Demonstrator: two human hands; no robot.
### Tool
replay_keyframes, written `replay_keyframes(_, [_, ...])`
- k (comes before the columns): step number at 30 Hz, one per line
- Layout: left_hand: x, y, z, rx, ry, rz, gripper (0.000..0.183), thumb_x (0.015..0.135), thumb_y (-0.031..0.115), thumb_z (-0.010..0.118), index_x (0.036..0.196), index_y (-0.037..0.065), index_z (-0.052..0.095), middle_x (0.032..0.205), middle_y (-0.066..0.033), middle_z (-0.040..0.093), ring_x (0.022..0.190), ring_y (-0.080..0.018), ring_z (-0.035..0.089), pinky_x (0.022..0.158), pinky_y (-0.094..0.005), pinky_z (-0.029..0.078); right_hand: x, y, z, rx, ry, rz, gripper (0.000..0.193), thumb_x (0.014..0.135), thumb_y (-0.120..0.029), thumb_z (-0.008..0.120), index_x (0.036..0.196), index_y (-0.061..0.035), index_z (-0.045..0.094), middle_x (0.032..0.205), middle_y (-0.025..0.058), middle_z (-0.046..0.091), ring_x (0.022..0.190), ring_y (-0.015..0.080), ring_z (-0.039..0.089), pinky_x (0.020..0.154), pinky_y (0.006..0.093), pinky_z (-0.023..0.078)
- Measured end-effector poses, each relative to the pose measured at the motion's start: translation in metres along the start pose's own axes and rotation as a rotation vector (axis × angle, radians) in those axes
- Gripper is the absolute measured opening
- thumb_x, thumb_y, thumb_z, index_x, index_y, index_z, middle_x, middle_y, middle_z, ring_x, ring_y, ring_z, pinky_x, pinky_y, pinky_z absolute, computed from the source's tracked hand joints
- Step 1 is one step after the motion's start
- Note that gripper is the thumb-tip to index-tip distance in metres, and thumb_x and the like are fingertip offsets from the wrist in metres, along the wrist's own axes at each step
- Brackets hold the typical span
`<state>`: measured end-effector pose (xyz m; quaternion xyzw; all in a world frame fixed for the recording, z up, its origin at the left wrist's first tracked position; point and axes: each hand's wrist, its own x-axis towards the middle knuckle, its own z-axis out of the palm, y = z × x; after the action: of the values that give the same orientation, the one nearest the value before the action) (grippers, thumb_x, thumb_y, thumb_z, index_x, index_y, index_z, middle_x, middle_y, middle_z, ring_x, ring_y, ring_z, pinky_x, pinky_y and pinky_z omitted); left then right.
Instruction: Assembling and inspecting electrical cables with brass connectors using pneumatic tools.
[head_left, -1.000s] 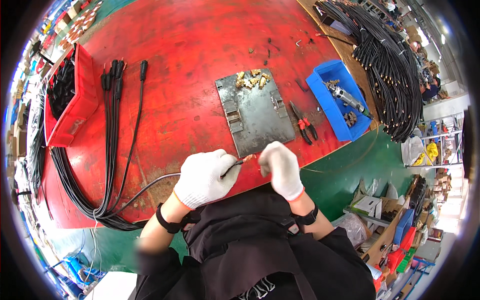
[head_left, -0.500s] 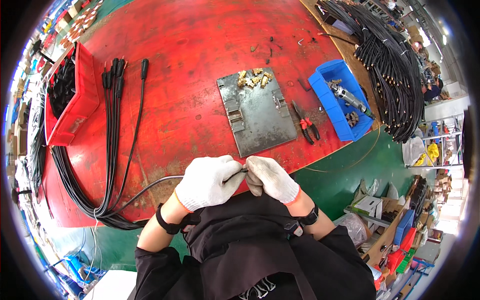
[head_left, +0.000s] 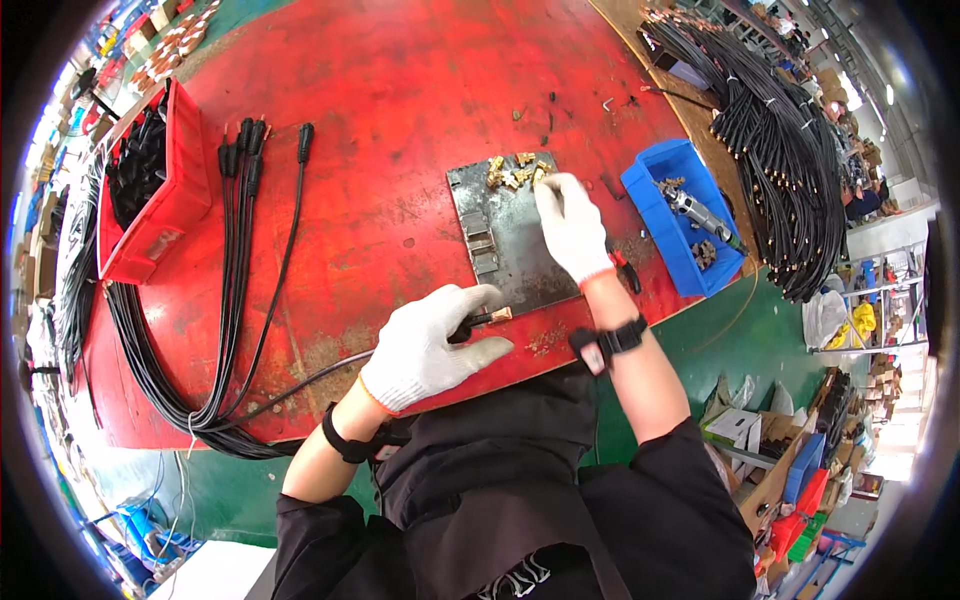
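My left hand [head_left: 428, 345], in a white knit glove, holds a black cable [head_left: 330, 372] near its end. Its thumb and forefinger are spread, and the cable's copper-coloured tip [head_left: 502, 314] sticks out between them over the table's front edge. My right hand [head_left: 572, 225], gloved too, reaches over the steel plate [head_left: 515, 255]. Its fingertips close at a brass fitting [head_left: 541, 174] on the right of a small pile of brass fittings [head_left: 510, 177] at the plate's far end. A metal clamp [head_left: 480, 243] stands on the plate's left; the hand hides the right-hand one.
Red-handled pliers [head_left: 624, 270] lie right of the plate, partly behind my wrist. Beyond is a blue bin [head_left: 665, 225] with a metal tool [head_left: 700, 212]. A red bin [head_left: 165, 215] and black cables [head_left: 232, 215] occupy the left. Bundled cables [head_left: 785, 170] hang at the right.
My hands have parted. The right has moved forward from the cable end to the brass fittings; the left has opened its thumb and forefinger, showing the copper-coloured tip.
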<state>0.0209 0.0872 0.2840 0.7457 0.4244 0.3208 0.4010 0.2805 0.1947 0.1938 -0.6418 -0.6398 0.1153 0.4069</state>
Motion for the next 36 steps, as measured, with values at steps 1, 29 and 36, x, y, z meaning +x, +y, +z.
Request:
replay_keyframes(1, [0.003,0.006,0.001,-0.049,0.025,0.008,0.037,0.082,0.012,0.089,0.116,0.008,0.076,0.088,-0.0078,0.069,0.074,-0.0191,0.068,0.070,-0.0322,0.056,0.013,0.004,0.002,-0.088,-0.051,-0.032,0.028,0.101,-0.026,0.069,0.126,-0.0125,0.066,0.108,0.0181,0.070,0.100,0.0362,0.073,0.091,0.0460,0.058])
replay_keyframes(29, [0.001,-0.012,-0.008,-0.121,0.265,0.111,0.020,0.088,0.000,0.079,0.107,0.005,0.078,0.090,-0.0087,0.072,0.078,-0.0190,0.071,0.072,-0.0303,0.055,-0.058,-0.119,-0.081,1.037,-0.610,0.499,0.020,0.111,-0.009,0.056,0.124,0.0002,0.069,0.098,0.0077,0.073,0.074,0.0132,0.072,0.066,0.0291,0.061])
replay_keyframes(36, [-0.001,-0.012,-0.007,-0.155,0.252,0.135,0.017,0.090,0.001,0.078,0.107,0.003,0.077,0.090,-0.0110,0.073,0.078,-0.0207,0.071,0.071,-0.0315,0.055,-0.071,-0.123,-0.067,0.971,-0.591,0.443,0.023,0.112,-0.014,0.057,0.123,0.0016,0.069,0.091,0.0083,0.073,0.067,0.0122,0.070,0.059,0.0279,0.059])
